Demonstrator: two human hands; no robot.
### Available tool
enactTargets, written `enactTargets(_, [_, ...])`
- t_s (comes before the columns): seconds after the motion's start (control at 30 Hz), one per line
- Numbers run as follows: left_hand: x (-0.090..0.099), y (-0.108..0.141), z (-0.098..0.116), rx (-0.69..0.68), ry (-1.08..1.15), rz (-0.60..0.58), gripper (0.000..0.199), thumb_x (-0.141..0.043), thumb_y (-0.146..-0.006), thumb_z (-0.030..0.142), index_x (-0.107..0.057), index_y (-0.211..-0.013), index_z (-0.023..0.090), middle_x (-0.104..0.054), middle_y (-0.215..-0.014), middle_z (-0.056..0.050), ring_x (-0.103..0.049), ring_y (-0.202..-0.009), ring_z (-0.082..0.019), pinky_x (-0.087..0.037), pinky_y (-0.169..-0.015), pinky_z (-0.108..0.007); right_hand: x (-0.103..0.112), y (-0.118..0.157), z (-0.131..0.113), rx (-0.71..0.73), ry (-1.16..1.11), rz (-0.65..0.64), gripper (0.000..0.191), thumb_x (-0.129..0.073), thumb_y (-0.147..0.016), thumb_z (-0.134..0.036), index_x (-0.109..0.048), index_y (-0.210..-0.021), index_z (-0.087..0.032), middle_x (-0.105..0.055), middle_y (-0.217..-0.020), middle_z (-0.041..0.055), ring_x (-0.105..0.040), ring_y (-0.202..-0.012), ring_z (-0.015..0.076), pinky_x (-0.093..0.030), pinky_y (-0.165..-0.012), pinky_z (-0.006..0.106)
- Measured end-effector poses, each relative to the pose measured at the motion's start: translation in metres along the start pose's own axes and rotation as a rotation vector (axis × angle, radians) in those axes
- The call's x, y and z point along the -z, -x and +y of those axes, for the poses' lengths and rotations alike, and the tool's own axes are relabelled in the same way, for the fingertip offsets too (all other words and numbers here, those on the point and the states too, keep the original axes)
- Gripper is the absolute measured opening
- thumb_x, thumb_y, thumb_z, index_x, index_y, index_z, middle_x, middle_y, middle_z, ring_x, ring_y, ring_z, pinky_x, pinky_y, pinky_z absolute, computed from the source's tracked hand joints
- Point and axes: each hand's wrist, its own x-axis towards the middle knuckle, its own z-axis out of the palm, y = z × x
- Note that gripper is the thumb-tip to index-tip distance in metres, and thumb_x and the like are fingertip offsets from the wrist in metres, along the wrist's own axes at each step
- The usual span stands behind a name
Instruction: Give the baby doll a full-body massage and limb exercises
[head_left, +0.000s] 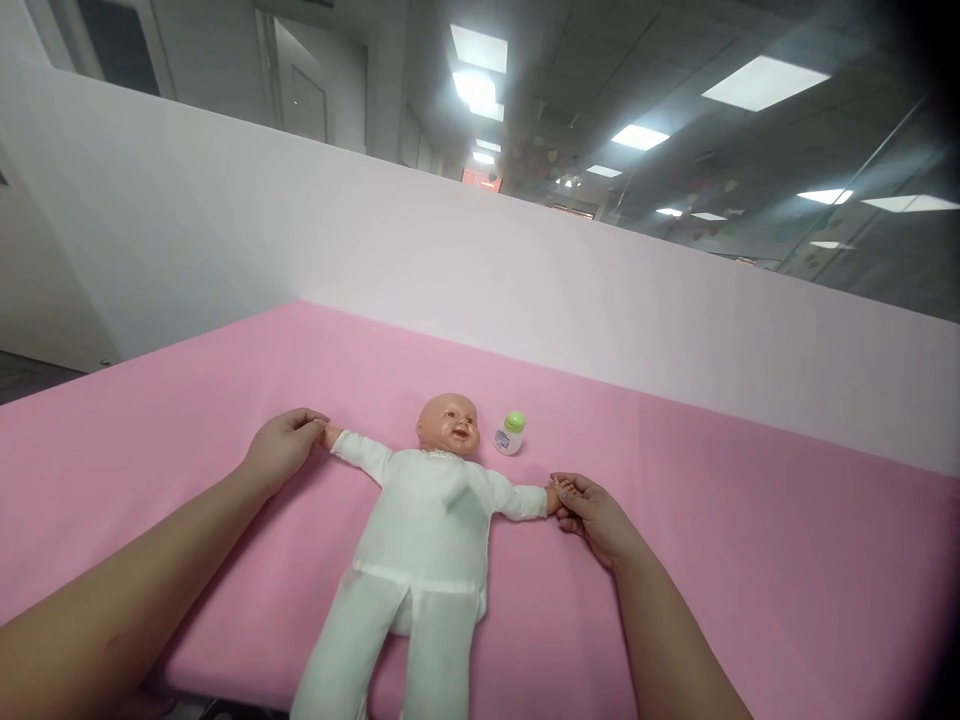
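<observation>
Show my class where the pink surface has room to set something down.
Bare patches of the pink surface: beyond the left hand, up to the white partition; and right of the right hand. Crowded: between the hands, with the doll and bottle close together.

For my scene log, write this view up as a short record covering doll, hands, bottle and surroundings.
Doll: face up, arms spread, white clothes
Left hand: holding the doll's hand on that side
Right hand: holding the doll's other hand
Bottle: green cap, beside the doll's head
Surface: pink
Behind: white panel
</observation>
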Motion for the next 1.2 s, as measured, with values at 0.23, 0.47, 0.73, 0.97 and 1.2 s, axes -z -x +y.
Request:
enactTargets(0.23, [-0.0001, 0.0038, 0.0036, 0.011, -0.037, 0.005, 0.029, -0.07, -0.066, 0.035, -0.078, -0.09, 0.021, -0.069, -0.07, -0.003, -0.061, -0.062, -0.022, -0.047, -0.053, -0.031, 0.0001, 0.0001, 0.0019, -0.002, -0.007, 0.034, 0.046, -0.091, -0.079, -0.035, -0.069, -0.117, -0.019, -0.066, -0.084, 0.0024, -0.059, -0.066, 0.0121, -0.057, -0.06, 0.024])
enactTargets(0.47, [0.0002, 0.0034, 0.0047, 0.019, -0.045, 0.001, 0.029, -0.07, -0.068, 0.037, -0.078, -0.091, 0.022, -0.068, -0.069, -0.003, -0.061, -0.062, -0.023, -0.046, -0.052, -0.031, 0.0007, -0.0017, 0.0024, -0.011, -0.014, 0.031, 0.048, -0.091, -0.079, -0.036, -0.069, -0.119, -0.019, -0.066, -0.081, 0.0023, -0.058, -0.065, 0.0124, -0.056, -0.058, 0.024])
enactTargets(0.73, [0.0009, 0.0013, 0.0003, 0.037, -0.031, -0.019, 0.03, -0.071, -0.069, 0.038, -0.078, -0.093, 0.021, -0.07, -0.072, -0.003, -0.061, -0.062, -0.022, -0.045, -0.051, -0.03, 0.002, -0.0031, 0.0048, -0.014, 0.013, 0.014, 0.049, -0.09, -0.08, -0.042, -0.069, -0.118, -0.019, -0.064, -0.081, 0.0015, -0.057, -0.066, 0.012, -0.053, -0.057, 0.022])
enactTargets(0.97, [-0.0001, 0.0036, 0.0038, 0.047, -0.001, -0.021, 0.031, -0.072, -0.067, 0.038, -0.078, -0.092, 0.02, -0.072, -0.076, -0.004, -0.063, -0.067, -0.022, -0.05, -0.056, -0.029, 0.0042, -0.0015, 0.0055, -0.014, 0.04, 0.034, 0.05, -0.089, -0.082, -0.043, -0.069, -0.121, -0.019, -0.067, -0.087, 0.0037, -0.06, -0.069, 0.0136, -0.056, -0.061, 0.025])
enactTargets(1.2, [-0.0011, 0.005, 0.008, 0.061, -0.014, -0.001, 0.032, -0.07, -0.066, 0.038, -0.077, -0.09, 0.02, -0.071, -0.075, -0.004, -0.06, -0.062, -0.019, -0.046, -0.051, -0.027, -0.0006, -0.0011, 0.0023, -0.012, 0.025, 0.021, 0.051, -0.09, -0.082, -0.043, -0.068, -0.121, -0.019, -0.065, -0.083, 0.0021, -0.058, -0.067, 0.0123, -0.054, -0.06, 0.023])
